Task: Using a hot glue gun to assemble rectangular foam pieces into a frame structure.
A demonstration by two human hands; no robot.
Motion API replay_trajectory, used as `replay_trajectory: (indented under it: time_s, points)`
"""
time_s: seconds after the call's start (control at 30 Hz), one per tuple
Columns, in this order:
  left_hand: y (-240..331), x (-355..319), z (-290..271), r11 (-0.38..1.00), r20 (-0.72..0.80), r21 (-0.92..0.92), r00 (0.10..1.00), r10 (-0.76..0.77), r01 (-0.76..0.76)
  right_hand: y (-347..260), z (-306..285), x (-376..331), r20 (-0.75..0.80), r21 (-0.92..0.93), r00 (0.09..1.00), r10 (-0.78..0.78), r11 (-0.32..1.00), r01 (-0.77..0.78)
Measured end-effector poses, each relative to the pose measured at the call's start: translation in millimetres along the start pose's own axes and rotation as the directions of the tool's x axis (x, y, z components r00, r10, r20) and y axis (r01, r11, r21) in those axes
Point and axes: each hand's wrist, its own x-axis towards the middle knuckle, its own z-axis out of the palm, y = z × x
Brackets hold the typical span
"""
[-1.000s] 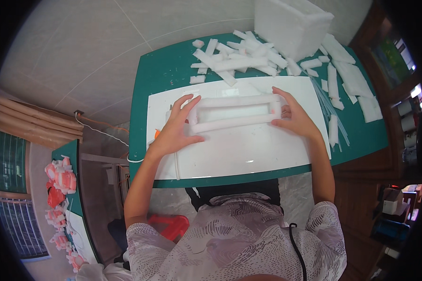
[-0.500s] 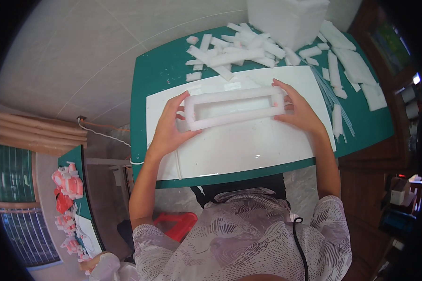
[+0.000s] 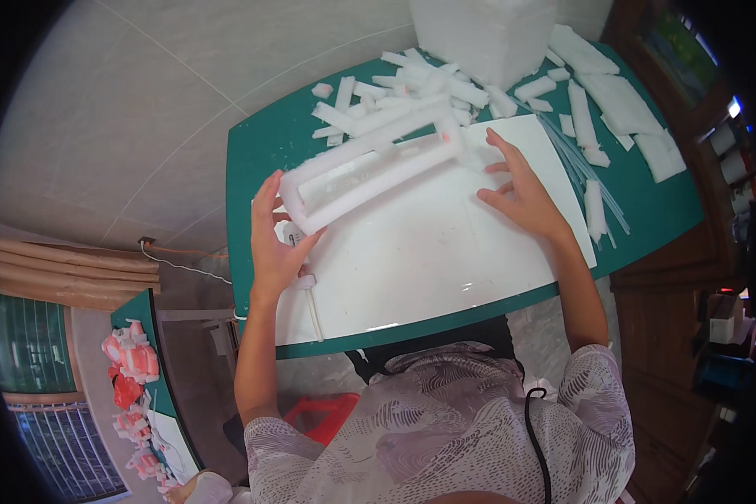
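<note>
A rectangular white foam frame (image 3: pixel 370 195), hollow in the middle and faintly pink at its corners, is tilted with its right end farther away. My left hand (image 3: pixel 275 256) grips its left end between thumb and fingers. Apart from the frame's right end, my right hand (image 3: pixel 525 195) has its fingers spread and holds nothing. Beneath both lies a glossy white board (image 3: pixel 428 269) on a green tabletop (image 3: pixel 248 168). A white tool (image 3: pixel 305 282) with a thin pale cord or rod shows partly behind my left hand; its kind is hidden.
White foam scraps (image 3: pixel 433 82) are heaped at the back, before a large white block (image 3: pixel 487 42). Translucent thin sticks (image 3: pixel 584 172) and foam slabs (image 3: pixel 622 101) lie on the right. Pink-and-white pieces (image 3: pixel 132 357) cover a side table; a red stool (image 3: pixel 328 416) stands below.
My right hand has let go of the frame. The frame has turned, its right end swinging away and to the left, still in my left hand. The white tool has come into view.
</note>
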Motion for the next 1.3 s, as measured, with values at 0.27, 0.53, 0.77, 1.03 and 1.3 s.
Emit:
replay_trajectory:
  time_s: [0.27,0.53,0.77,1.03,1.3]
  points:
    - [-13.5,10.8,-19.0,0.986,-0.256,0.093,0.954,0.157,-0.138,3.8,0.9,-0.9,-0.028,-0.032,0.994,0.107,0.994,-0.108]
    - [-15.1,30.1,-26.4,0.992,-0.237,-0.027,0.965,0.114,-0.123,33.9,-2.8,-1.1,0.017,-0.124,1.0,0.018,0.992,-0.016]
    - [-12.8,11.0,-20.7,0.92,0.13,-0.389,0.991,0.001,0.05,-8.1,-5.9,-2.6,0.016,0.238,0.996,-0.088,0.968,0.082]
    - [17.9,7.8,-5.4,0.9,0.346,-0.339,0.926,-0.152,0.274,-5.2,-19.5,-25.1,0.084,0.274,0.99,-0.115,0.958,0.088]
    - [19.6,14.2,8.0,0.937,0.289,-0.324,0.957,-0.031,0.128,-10.4,-42.8,-52.9,0.024,0.165,1.0,-0.007,0.986,0.003]
